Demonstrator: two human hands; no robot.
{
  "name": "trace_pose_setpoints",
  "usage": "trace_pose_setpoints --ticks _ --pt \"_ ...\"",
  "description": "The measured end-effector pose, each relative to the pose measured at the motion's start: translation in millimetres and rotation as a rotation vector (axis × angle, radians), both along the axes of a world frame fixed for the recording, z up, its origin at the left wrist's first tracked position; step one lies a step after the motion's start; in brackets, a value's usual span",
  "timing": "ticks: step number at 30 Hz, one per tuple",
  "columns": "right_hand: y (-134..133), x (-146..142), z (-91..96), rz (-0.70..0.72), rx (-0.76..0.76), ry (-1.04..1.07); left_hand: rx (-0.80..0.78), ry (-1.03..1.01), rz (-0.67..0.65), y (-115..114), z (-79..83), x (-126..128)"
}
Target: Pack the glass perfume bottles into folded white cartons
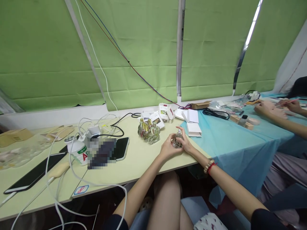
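Two hands grasp one small glass bottle low over the pale surface, near where the blue cloth begins. The left hand wraps its near side and the right hand closes over its top. A cluster of bottles stands just beside it, with white boxes behind. A co-worker's hands are well apart.

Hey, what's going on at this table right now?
A seated person cups a small glass bottle between the left hand and right hand, near the front edge of the pale table. A cluster of similar bottles stands just behind it, with small white boxes further back. On the right, a co-worker's hands are busy over a blue cloth.
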State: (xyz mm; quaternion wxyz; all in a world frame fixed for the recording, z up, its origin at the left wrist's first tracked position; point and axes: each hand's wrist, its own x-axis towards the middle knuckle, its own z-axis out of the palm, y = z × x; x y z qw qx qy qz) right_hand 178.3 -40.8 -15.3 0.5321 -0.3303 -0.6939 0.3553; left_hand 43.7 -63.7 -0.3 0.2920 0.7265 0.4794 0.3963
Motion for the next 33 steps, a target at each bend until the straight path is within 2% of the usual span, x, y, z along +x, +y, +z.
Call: trace_pose_setpoints --ticks 3,6,9,14,16,18,22,26,29,33 --pt "-2.6 -3.3 1.6 0.047 -0.010 0.053 0.015 -0.113 -0.061 3.7 -1.3 -2.6" --pt "-3.6 -6.0 1.1 0.013 0.083 -0.022 0.022 -0.181 -0.076 9.0 -4.9 -6.0" --pt "-2.5 -6.7 -1.0 -0.047 0.172 -0.115 0.067 -0.152 -0.036 12.4 -7.7 -7.7" --pt "-0.1 -7.5 -0.9 -0.112 0.246 -0.152 0.145 -0.049 0.058 10.8 -8.3 -3.9" --pt "0.5 -7.8 0.3 -0.141 0.228 -0.113 0.162 -0.038 0.093 9.7 -8.1 -1.4" --pt "1.2 -7.7 0.8 -0.157 0.140 -0.052 0.175 -0.032 0.151 9.4 -8.3 0.9" --pt "3.5 -6.8 -2.7 -0.099 -0.016 0.029 0.186 -0.060 0.234 10.7 -9.9 2.6" --pt "8.2 -5.9 -7.5 -0.020 -0.003 0.106 0.183 -0.198 0.171 13.4 -10.0 1.5" --pt "11.3 -5.5 -8.9 -0.014 0.012 0.134 0.099 -0.325 0.116 16.4 -9.1 -0.2" --pt "9.4 -4.9 -8.6 -0.031 0.018 0.100 0.055 -0.394 0.138 19.9 -10.7 -2.6"
